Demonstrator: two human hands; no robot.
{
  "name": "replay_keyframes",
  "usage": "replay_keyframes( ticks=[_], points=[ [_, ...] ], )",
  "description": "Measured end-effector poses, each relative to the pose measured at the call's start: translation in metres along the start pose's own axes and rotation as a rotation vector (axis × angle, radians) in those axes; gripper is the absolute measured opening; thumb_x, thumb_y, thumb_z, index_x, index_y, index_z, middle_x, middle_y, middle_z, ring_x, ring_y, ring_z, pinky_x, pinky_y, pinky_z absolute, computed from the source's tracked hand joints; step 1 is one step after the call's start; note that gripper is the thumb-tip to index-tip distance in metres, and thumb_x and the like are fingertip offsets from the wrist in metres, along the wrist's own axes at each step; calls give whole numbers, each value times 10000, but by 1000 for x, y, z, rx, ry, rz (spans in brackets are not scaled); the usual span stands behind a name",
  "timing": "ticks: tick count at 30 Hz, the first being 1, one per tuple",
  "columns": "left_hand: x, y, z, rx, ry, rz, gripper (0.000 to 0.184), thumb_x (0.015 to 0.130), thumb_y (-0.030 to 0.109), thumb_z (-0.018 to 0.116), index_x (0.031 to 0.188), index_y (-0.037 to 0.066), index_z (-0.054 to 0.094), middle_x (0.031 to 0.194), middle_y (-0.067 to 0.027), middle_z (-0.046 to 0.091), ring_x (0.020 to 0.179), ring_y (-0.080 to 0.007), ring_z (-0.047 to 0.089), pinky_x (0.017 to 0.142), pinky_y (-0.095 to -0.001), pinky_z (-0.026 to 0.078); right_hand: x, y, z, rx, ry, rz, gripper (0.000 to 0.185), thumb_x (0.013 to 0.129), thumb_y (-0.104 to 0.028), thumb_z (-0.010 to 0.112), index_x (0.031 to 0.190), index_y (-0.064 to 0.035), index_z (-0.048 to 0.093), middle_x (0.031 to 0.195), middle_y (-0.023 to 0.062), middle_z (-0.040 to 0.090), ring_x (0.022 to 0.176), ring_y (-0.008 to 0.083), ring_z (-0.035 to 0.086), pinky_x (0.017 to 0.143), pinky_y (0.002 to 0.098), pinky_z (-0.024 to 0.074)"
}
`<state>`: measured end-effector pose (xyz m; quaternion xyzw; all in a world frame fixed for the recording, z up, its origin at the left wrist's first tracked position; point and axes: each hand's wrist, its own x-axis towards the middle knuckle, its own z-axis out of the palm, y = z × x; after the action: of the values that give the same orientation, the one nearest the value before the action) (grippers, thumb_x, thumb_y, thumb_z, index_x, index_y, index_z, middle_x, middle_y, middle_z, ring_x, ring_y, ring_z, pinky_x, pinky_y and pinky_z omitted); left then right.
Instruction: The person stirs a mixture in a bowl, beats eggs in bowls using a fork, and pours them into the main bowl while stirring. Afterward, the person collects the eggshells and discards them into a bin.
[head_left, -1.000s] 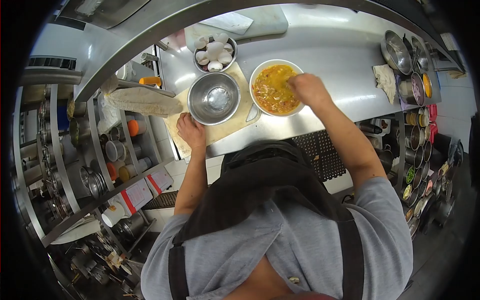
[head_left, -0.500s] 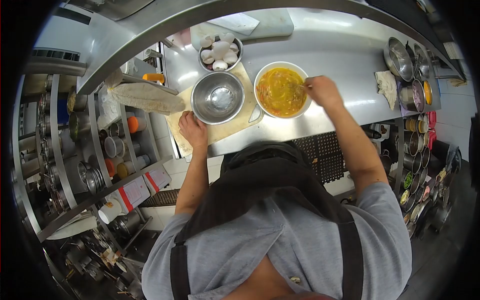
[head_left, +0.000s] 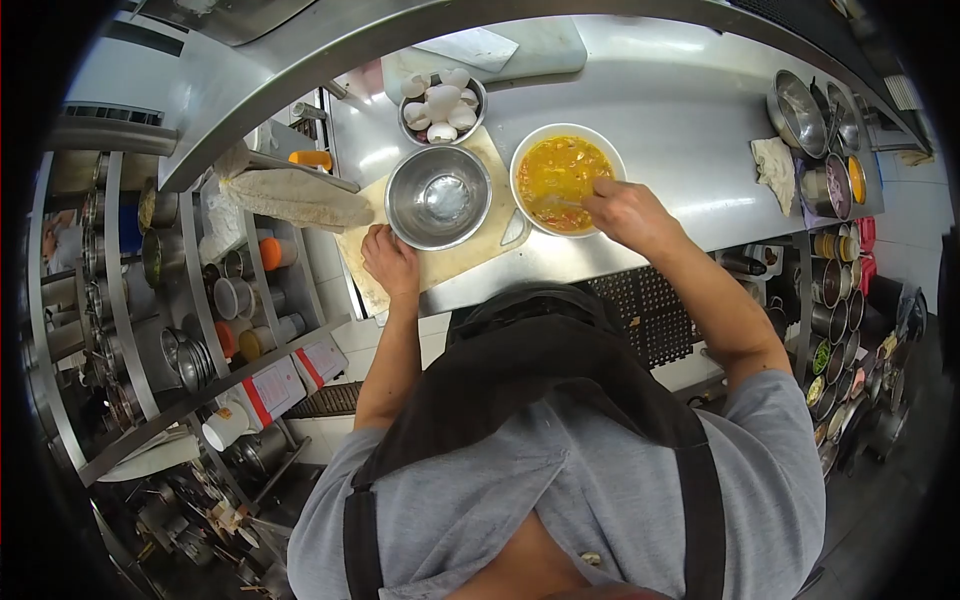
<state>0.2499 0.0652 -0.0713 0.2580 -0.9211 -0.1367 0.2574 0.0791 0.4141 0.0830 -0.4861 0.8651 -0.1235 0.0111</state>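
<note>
A white bowl holds a yellow-orange egg mixture with small bits in it. My right hand is at the bowl's right rim, its fingers closed round a utensil, probably a fork, which dips into the mixture. To the left, an empty steel bowl stands on a beige cutting board. My left hand rests on the board by that bowl's lower left rim, its fingers loosely spread and holding nothing. Behind the steel bowl, a smaller metal bowl is heaped with eggshells.
A pale board with a white sheet lies at the back. Metal bowls and a cloth stand at the right end of the steel counter. A cloth-like bundle hangs at the left, above shelves.
My right hand has moved round the bowl's right side toward its near edge, and the utensil has swept through the mixture. My left hand has stayed by the steel bowl.
</note>
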Motion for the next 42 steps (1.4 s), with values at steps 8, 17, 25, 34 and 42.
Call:
replay_keyframes(
  ticks=[8, 17, 25, 34, 42],
  points=[
    [-1, -2, 2, 6, -5, 2, 274, 804, 103, 587, 1075, 65, 588, 1173, -77, 558, 1135, -312, 482, 895, -471, 391, -18, 47, 41, 64, 66, 476, 113, 796, -114, 585, 855, -76, 674, 812, 173, 639, 828, 357, 627, 725, 459, 512],
    [0, 2, 2, 10, -8, -3, 284, 795, 102, 588, 1075, 53, 578, 1170, -86, 560, 1118, -328, 485, 899, -478, 390, -4, 36, 34, 178, -80, 658, 168, 820, -223, 620, 881, -87, 698, 853, 145, 684, 819, 336, 657, 746, 445, 524],
    [0, 3, 1, 35, -6, -3, 254, 814, 117, 585, 1061, 61, 587, 1159, -78, 559, 1116, -314, 486, 896, -465, 389, 0, 42, 24, 177, -21, 642, 167, 856, -225, 622, 869, -77, 698, 797, 150, 680, 758, 328, 660, 705, 432, 529],
    [2, 0, -1, 0, 33, 25, 249, 806, 81, 564, 1051, 38, 577, 1040, -163, 578, 999, -361, 525, 854, -491, 409, -31, 42, 15, 34, 51, 465, 171, 837, -198, 574, 792, -58, 662, 792, 179, 643, 773, 364, 619, 699, 481, 492],
    [13, -22, -27, -277, -90, 1, 224, 816, 90, 576, 1025, 12, 588, 1100, -173, 573, 1044, -367, 527, 921, -441, 428, -39, 33, 39, 369, 237, 655, 156, 792, -124, 683, 898, -10, 696, 621, 182, 604, 510, 253, 560, 526, 362, 437]
  ],
)
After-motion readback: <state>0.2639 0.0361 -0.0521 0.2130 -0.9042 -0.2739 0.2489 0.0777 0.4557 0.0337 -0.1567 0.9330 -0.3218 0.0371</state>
